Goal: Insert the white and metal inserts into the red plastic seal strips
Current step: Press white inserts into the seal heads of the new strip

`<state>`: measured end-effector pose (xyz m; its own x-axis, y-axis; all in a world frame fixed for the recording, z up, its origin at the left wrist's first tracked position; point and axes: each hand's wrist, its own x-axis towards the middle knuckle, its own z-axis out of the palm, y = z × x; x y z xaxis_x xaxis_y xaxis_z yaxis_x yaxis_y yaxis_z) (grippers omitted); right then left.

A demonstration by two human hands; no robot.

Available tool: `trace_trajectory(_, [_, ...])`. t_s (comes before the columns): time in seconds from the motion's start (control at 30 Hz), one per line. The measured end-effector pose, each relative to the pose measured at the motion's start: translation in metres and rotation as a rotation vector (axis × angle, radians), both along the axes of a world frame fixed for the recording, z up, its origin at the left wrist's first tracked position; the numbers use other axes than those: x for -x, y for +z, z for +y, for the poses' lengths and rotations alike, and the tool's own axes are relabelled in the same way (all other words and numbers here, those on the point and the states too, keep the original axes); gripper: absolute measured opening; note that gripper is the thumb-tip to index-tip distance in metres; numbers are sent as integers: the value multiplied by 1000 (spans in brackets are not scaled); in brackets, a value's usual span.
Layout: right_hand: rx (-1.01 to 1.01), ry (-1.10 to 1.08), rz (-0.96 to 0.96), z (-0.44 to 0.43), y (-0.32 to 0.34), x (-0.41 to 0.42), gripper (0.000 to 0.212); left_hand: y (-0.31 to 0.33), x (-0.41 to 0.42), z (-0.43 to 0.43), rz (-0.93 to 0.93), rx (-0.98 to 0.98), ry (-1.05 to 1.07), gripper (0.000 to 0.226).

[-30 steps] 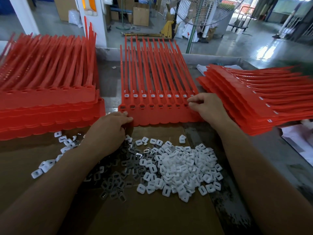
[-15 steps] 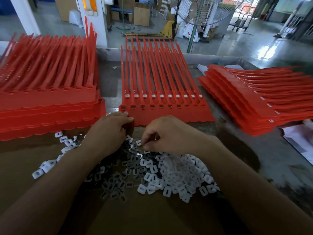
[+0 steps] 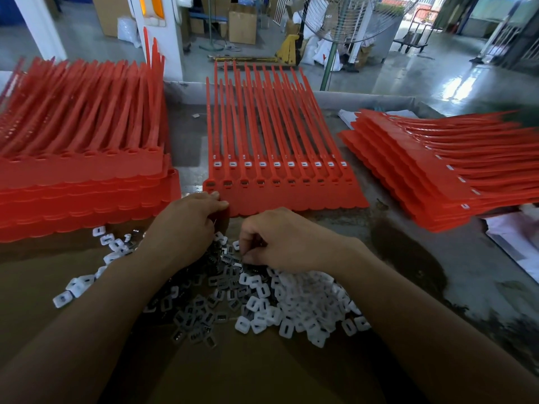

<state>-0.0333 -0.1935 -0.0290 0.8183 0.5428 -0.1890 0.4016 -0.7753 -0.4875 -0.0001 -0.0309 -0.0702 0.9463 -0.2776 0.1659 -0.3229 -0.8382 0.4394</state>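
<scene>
A sheet of joined red seal strips [image 3: 280, 196] lies flat in the middle of the table, a row of white inserts seated across it. My left hand [image 3: 186, 225] pinches the sheet's near left corner. Just to its right, my right hand [image 3: 283, 240] is curled fingers-down into the pile; whether it holds a piece is hidden. White inserts [image 3: 303, 301] are heaped on brown cardboard below the right hand. Dark metal inserts [image 3: 201, 310] lie mixed in on the left of that heap.
A tall stack of red strip sheets [image 3: 81, 170] fills the left side. Another fanned stack [image 3: 437, 167] lies at the right, white papers [image 3: 513, 237] beside it. Loose white inserts [image 3: 78, 284] are scattered at the left. Beyond the table's far edge stand a fan and boxes.
My right hand left the sheet's right edge and came down to the insert pile, where it now digs with curled fingers. My left hand stayed at the sheet's left corner.
</scene>
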Motion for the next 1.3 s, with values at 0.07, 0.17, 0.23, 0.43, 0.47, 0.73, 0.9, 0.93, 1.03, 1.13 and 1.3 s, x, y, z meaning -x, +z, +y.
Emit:
trace_trajectory(0.07, [-43,-10,32,-2,2,0,8,0,-1,0,0,-6,0,50])
trace_trajectory(0.17, [-131,-48,22,-7,5,-1,10,0,-1,1,-3,-11,-4,51])
trace_trajectory(0.23, [-179,-85,5,-10,6,-2,13,0,-1,1,-9,-27,-9,51])
trace_trajectory(0.43, [-229,-193,-60,-27,9,-11,18,0,-1,1,-7,-42,-9,52])
trace_trajectory(0.47, [-239,-228,-69,-31,8,-12,20,0,-1,1,-7,-46,-10,51])
trace_trajectory(0.73, [-310,-712,-366,-83,-8,-44,7,2,3,-1,-18,-69,25,48])
trace_trajectory(0.9, [-353,-898,-470,-112,-22,-58,14,2,5,0,-30,-81,29,48])
trace_trajectory(0.93, [-350,-912,-464,-115,-24,-60,14,2,5,0,-30,-82,31,47])
trace_trajectory(1.03, [-347,-924,-394,-120,-31,-64,15,1,6,0,-30,-81,33,47])
trace_trajectory(1.13, [-335,-898,-361,-119,-34,-68,15,1,6,-1,-31,-75,37,47])
trace_trajectory(1.3, [-196,-831,-399,-116,-34,-71,15,1,6,-1,-31,-78,38,49])
